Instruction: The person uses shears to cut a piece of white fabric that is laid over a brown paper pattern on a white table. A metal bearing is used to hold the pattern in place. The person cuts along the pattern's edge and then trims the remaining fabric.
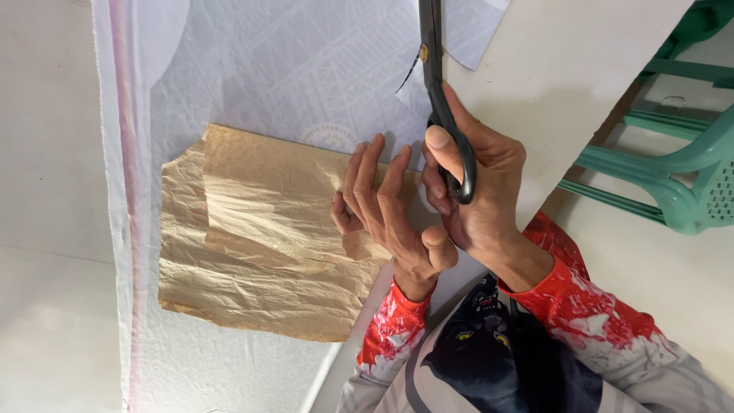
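Note:
My left hand (386, 206) lies flat, fingers spread, on the right edge of a crinkled brown paper pattern (260, 237). The paper rests on thin white cloth (306, 69) with a faint woven design. My right hand (478, 199) grips the black handles of long scissors (433, 69), thumb through one loop. The blades point away from me along the cloth's cut edge, just right of the paper. Both sleeves are red and white.
The cloth covers a white table (566, 61), hanging in folds with a pinkish stripe (122, 153) at the left. A green plastic chair (680, 176) stands to the right, past the table's edge. A white floor or surface lies at the far left.

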